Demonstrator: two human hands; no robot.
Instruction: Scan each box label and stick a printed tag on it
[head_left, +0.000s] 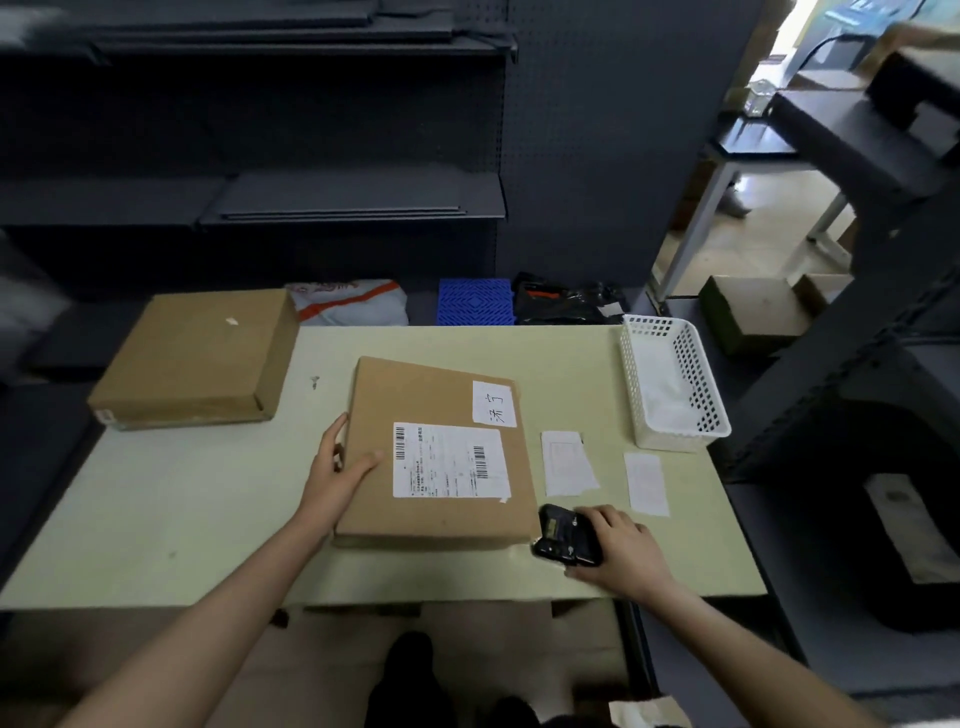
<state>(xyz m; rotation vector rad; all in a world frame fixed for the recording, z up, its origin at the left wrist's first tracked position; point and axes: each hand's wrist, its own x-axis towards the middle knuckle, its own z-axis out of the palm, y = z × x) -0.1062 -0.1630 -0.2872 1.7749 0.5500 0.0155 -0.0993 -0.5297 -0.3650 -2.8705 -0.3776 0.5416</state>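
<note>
A flat cardboard box (441, 514) lies in the middle of the pale table (182, 509). It bears a white shipping label (449, 460) with barcodes and a white tag (495, 404) with handwriting at its far right corner. My left hand (337, 470) holds the box's left edge, thumb on top. My right hand (618, 551) grips a black handheld scanner (563, 535) lying on the table at the box's near right corner. Two loose printed tags (566, 462) (647, 483) lie to the right of the box.
A second cardboard box (197, 358) sits at the table's far left corner. A white perforated basket (675, 379) stands at the far right. Behind the table are a blue crate (475, 301), bags and dark shelving. A dark rack stands to the right.
</note>
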